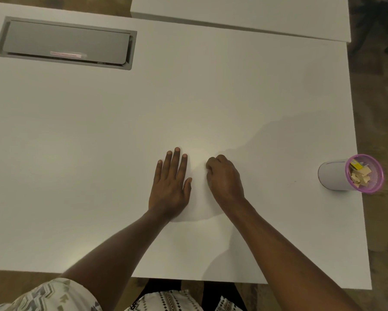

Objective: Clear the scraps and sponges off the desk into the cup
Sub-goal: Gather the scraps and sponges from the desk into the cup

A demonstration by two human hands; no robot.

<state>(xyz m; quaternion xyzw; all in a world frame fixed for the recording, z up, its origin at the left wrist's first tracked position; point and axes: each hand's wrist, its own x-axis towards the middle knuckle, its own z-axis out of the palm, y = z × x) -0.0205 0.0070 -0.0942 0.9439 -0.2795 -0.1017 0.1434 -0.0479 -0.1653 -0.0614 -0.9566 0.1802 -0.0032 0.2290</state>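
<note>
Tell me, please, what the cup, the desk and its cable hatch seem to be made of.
The cup: purple mesh inside, probably plastic or wire, with a smooth white outer wall. The desk: matte white laminate, likely; even, grainless. The cable hatch: satin grey metal or plastic.

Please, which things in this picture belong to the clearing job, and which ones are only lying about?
Belong to the job:
cup, at the right edge of the desk
scraps and yellow sponge, inside it
left hand, flat on the desk
right hand, fingers curled, nothing visible in it

Only lying about:
grey cable hatch, with a pink label
second desk, behind
</note>
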